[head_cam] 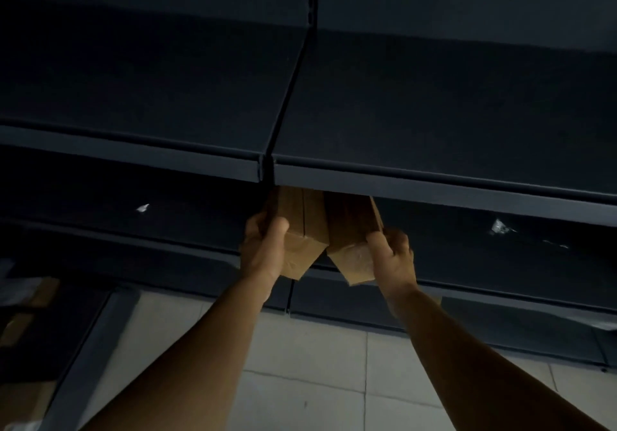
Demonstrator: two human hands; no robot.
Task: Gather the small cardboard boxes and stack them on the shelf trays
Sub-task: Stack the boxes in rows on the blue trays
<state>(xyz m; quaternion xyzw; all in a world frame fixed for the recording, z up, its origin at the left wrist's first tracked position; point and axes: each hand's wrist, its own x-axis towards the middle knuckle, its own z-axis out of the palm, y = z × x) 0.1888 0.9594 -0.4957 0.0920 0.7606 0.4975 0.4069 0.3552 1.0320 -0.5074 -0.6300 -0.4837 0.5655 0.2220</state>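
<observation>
Cardboard fills both grips: the left hand [263, 247] is clamped on the left box [302, 230], thumb over its top edge and fingers hidden behind its far side, and the right hand [394, 257] is clamped the same way on the right box [350, 233]. Each hand holds the near end, probably so the far ends are free to go in first. The two boxes touch near their far ends and splay apart toward the person, making a V that opens toward 6 o'clock. They are tilted, far ends raised and tucked beneath the front lip of the upper shelf tray [434, 183], so how far in they reach is hidden.

Judging by this, the boxes are being fed into the gap over the lower shelf tray [467, 253], which lies at 3 o'clock of the hands and carries a pale scrap; whether they rest on it yet I cannot tell. Squaring them side by side looks like the next need.

At 8 o'clock, in the dark, more cardboard [20, 330] lies on a low surface. Pale floor tiles [317, 364] show at 6 o'clock between the forearms.
</observation>
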